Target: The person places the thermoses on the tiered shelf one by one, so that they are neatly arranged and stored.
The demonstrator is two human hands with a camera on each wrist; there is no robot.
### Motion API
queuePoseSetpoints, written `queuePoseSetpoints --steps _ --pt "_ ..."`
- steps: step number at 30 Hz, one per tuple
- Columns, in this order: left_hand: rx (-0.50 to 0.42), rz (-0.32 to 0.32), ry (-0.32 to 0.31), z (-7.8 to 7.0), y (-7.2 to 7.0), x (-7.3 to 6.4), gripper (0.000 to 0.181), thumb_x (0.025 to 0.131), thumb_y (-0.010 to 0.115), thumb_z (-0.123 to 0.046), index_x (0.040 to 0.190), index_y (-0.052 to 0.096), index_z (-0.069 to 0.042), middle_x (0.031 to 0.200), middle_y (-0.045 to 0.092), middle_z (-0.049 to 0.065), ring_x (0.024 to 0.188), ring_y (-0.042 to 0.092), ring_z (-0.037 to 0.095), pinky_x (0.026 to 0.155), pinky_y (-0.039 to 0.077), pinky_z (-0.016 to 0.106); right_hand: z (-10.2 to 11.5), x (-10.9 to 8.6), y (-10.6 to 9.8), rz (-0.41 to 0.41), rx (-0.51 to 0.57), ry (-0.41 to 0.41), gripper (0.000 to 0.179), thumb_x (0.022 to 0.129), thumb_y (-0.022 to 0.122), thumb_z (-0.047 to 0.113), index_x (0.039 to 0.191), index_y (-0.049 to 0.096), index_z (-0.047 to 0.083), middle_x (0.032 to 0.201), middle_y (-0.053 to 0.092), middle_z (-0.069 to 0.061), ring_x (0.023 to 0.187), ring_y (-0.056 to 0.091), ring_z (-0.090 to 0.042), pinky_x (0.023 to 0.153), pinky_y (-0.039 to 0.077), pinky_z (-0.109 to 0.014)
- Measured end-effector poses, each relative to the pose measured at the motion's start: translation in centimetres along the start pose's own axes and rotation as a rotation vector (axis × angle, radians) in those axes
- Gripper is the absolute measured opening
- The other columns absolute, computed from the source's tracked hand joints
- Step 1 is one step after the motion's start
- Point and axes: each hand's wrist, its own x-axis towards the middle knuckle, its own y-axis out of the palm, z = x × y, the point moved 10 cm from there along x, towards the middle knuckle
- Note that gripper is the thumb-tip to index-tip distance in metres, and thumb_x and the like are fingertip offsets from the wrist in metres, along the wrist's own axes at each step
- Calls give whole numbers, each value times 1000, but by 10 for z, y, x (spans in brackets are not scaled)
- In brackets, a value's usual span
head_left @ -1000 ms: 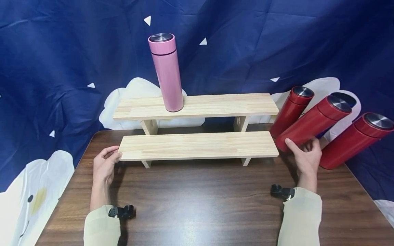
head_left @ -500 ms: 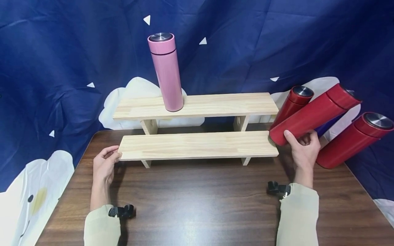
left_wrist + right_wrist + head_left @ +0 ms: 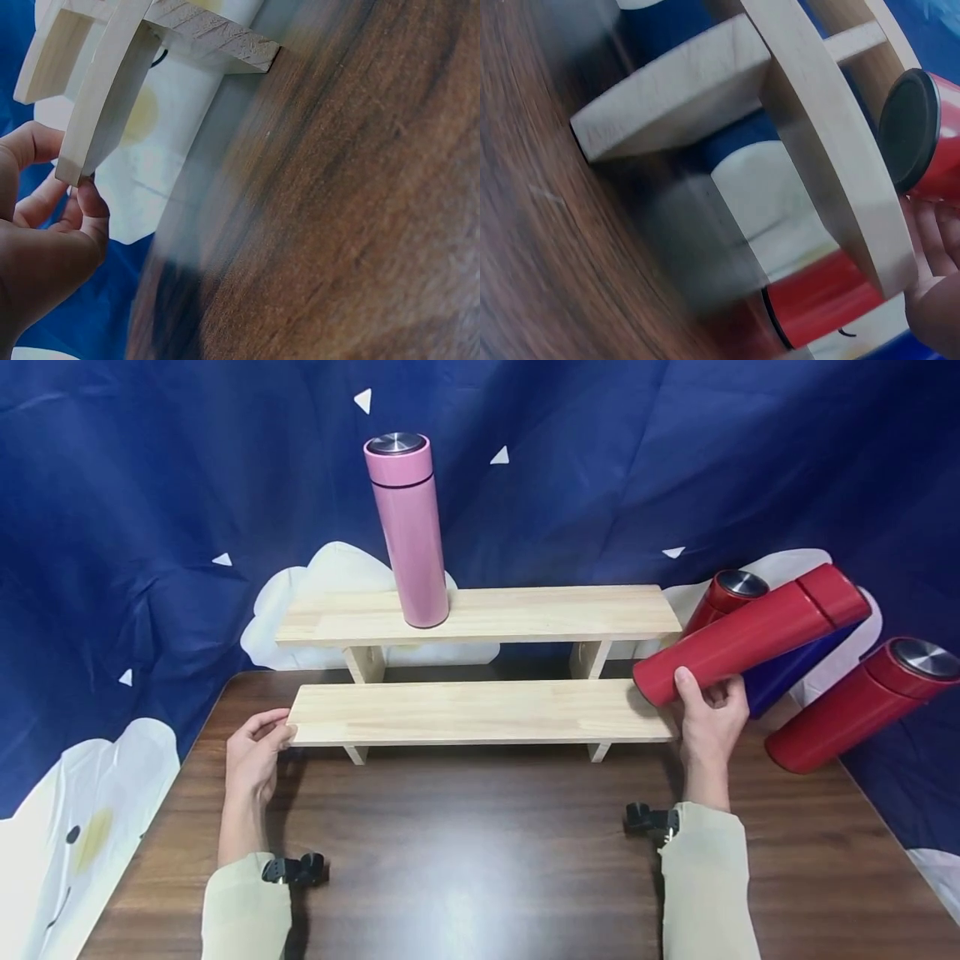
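My left hand (image 3: 253, 760) pinches the left end of the lower board of a two-tier wooden shelf (image 3: 480, 714); in the left wrist view the thumb and fingers sit on either side of the board end (image 3: 71, 161). My right hand (image 3: 712, 727) grips a red thermos (image 3: 750, 631) near its base. It is lifted and tilted, its lid end up to the right. Its dark base (image 3: 909, 131) is above the right end of the lower board in the right wrist view. A pink thermos (image 3: 411, 543) stands upright on the upper board (image 3: 555, 614).
Behind the held thermos is another red thermos (image 3: 726, 597), partly hidden. A blue cylinder (image 3: 795, 668), mostly covered, stands beside it. One more red thermos (image 3: 847, 718) stands at the table's right edge. The brown wooden table (image 3: 465, 843) stretches in front of the shelf, with a blue curtain (image 3: 570, 485) behind.
My right hand has lifted the red thermos and carried it left, from beside the shelf to the lower board's right end, tilting it further. The left hand stays on the board.
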Motion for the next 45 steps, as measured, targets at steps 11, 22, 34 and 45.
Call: queuePoseSetpoints --steps 11,22,34,45 --pt "3 -26 -35 7 -11 -9 26 83 64 17 102 72 0 81 66 -1 66 55 8 56 44 15 2 -20 24 73 38 20 37 76 78 -5 109 67 9 100 69 -9 89 64 -18 73 55 -23" --pt "-5 -26 -32 4 -6 -7 27 82 64 17 99 72 -1 82 67 0 68 57 8 56 46 14 9 -29 59 147 59 9 39 77 78 -4 113 67 9 105 67 -11 92 65 -21 78 56 -25" --pt "-12 -5 -13 0 -2 -3 26 82 64 17 98 73 -2 82 67 0 68 57 8 56 46 15 11 -35 90 157 101 3 42 78 79 0 116 66 10 106 67 -11 96 63 -22 83 55 -27" --pt "-1 -13 -27 0 1 -1 26 83 64 16 99 72 -2 84 66 0 69 57 8 57 46 14 27 -32 114 228 62 -18 46 77 81 5 120 64 9 109 68 -12 99 65 -24 84 56 -27"
